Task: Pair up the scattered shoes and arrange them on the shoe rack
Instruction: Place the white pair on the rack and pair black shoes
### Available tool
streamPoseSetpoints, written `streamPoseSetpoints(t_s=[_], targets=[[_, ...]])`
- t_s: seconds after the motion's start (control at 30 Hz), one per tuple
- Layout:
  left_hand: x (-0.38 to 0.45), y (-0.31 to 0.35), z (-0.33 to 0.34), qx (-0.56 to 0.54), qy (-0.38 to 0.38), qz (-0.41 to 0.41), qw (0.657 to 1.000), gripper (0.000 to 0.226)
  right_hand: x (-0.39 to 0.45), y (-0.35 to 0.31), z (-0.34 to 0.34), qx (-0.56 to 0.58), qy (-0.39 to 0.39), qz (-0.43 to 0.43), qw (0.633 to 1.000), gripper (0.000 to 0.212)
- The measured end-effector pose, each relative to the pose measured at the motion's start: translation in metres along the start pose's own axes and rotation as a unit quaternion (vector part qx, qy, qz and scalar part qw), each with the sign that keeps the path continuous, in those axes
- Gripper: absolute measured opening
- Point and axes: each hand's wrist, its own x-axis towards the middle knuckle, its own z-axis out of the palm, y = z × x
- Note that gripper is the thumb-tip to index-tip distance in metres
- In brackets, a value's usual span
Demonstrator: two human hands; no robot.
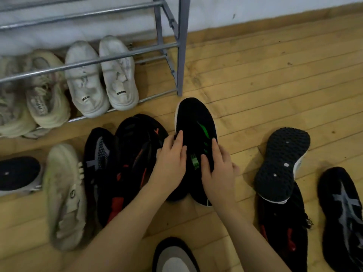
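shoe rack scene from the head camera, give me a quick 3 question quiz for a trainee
1. True or false: both hands, the left hand and the right hand, are on the black knit sneaker with green stripes.
2. Which shoes stand as a pair at the right end of the grey metal shoe rack, on its bottom shelf? A) white chunky sneakers B) black sneakers with red accents C) brown boots
3. Fill in: the black sneaker to the right of the hands lies with its ____ facing up.

Key: 1 true. 2 A, the white chunky sneakers. 3 sole.
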Motion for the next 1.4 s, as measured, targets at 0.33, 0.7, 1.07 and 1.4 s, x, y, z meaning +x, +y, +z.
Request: streamPoseSetpoints(t_s=[0.33, 0.7, 1.07, 1.4], targets=[[-0.030, 0.001, -0.060, -0.080, 0.142, -0.036, 0.986, 0.053, 0.003, -0.064, -0.012, 0.022, 0.023, -0.120, 0.992, 0.053], [-0.059, -0.023, -0.166, -0.052, 0.237, -0.016, 0.970, 0.055, -0.017, -0.171, -0.005, 0.151, 0.013, -0.188, 0.970, 0.052], [-0.125, -0.139, -0.202, -0.109, 0.262, -0.189, 0.940, 0.055, -0.066, -0.238, 0.078, 0.074, -0.189, -0.284, 0.937, 0.052], [-0.119, -0.194, -0.166, -0.036, 0.109, -0.195, 0.974, 0.052, -0.060, -0.225, 0.124, -0.149, -0.261, -0.211, 0.930, 0.056]])
